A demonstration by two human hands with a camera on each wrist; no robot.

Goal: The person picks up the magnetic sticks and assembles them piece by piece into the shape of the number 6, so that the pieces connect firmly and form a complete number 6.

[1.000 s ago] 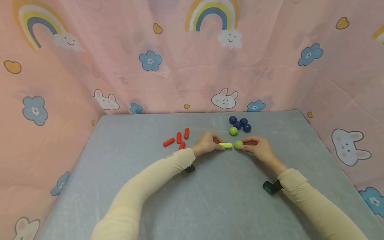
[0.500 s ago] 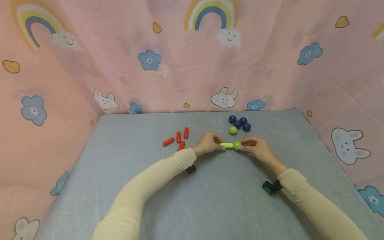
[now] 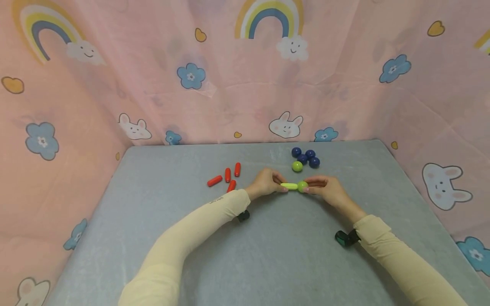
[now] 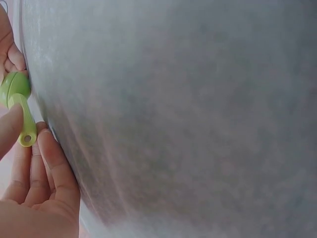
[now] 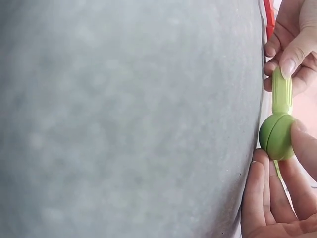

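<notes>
Toward the far edge of the grey surface, your left hand pinching a ribbed yellow-green rod, your right hand gripping a glossy green ball against its end.

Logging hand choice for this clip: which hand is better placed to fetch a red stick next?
Probably the left hand: the four red sticks lie on its side. It pinches the ribbed yellow-green stick, so must let go first. The right hand is farther off, holding a green ball.
</notes>
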